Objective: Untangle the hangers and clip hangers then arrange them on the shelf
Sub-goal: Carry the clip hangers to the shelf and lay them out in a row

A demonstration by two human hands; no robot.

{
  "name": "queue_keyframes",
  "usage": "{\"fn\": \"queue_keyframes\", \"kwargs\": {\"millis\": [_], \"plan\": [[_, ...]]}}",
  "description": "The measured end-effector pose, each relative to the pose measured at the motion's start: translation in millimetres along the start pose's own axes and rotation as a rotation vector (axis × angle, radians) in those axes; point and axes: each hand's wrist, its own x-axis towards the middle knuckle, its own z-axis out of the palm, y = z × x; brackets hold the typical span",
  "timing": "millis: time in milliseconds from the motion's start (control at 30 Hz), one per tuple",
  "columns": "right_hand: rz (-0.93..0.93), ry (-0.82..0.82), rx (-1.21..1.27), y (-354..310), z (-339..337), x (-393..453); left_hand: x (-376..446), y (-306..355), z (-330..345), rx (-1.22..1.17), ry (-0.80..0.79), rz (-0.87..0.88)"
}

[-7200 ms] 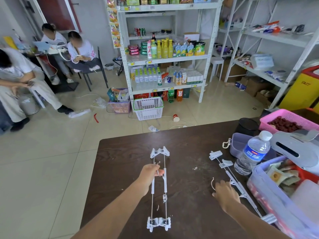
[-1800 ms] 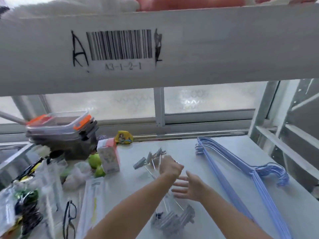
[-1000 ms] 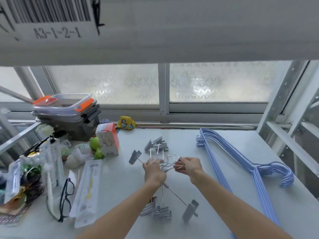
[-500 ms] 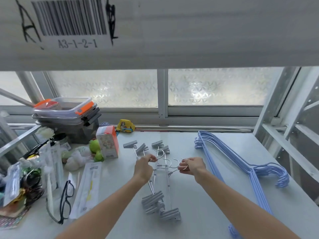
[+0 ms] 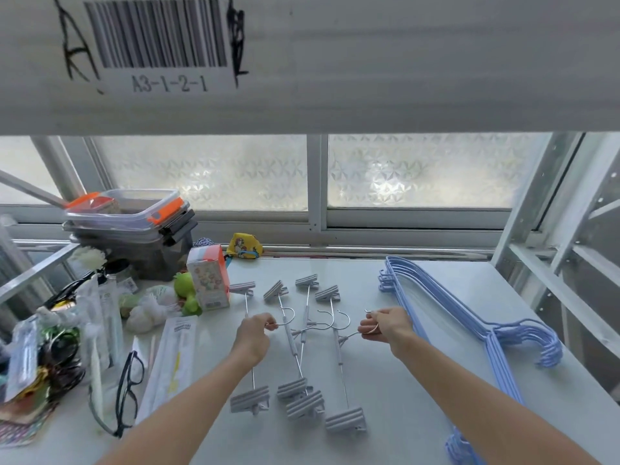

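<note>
Several grey clip hangers (image 5: pixel 302 350) lie side by side on the white shelf (image 5: pixel 385 414), their clips pointing toward the window and toward me. My left hand (image 5: pixel 252 334) pinches the metal hook of the leftmost clip hanger. My right hand (image 5: pixel 385 325) is closed on the hook of the rightmost one. To the right of my right hand, a stack of light blue plastic hangers (image 5: pixel 469 333) lies on the shelf, with its hooks pointing right.
The shelf's left side holds stacked clear boxes with orange clasps (image 5: pixel 131 226), a small carton (image 5: pixel 208 276), green toys (image 5: pixel 186 290), black glasses (image 5: pixel 129 394) and packets. The upper shelf edge with a barcode label (image 5: pixel 157 45) hangs overhead. A window runs behind; a metal upright (image 5: pixel 550 209) stands on the right.
Earlier I was at a dark table with the clip hangers; now they lie on the shelf. In the last second my hands moved apart and the hangers spread out into a row.
</note>
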Motion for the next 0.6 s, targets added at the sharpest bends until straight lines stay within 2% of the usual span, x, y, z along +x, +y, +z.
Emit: {"fn": "queue_keyframes", "kwargs": {"millis": [100,200,300,367,433,467,500,567,600], "plan": [[-0.016,0.039,0.006,-1,-3,-1,1,0,5,0.154,0.017,0.028],[-0.055,0.066,-0.061,0,-2,-2,-1,14,6,0.174,0.201,0.118],[-0.175,0.102,-0.411,-1,-1,-2,-9,38,13,0.166,0.250,0.289],[-0.352,0.150,-0.630,-3,0,-12,-14,50,22,0.236,0.184,0.364],[-0.684,0.152,-0.819,6,2,-27,-19,59,36,0.368,0.062,0.344],[-0.830,0.078,-0.936,16,5,-34,-22,62,44,0.459,-0.005,0.305],[-0.901,-0.039,-1.065,29,8,-41,-25,64,50,0.535,-0.071,0.250],[-0.758,-0.259,-1.296,55,17,-51,-27,64,57,0.562,-0.151,0.131],[-0.665,-0.308,-1.393,64,20,-53,-26,63,58,0.518,-0.147,0.097]]}}
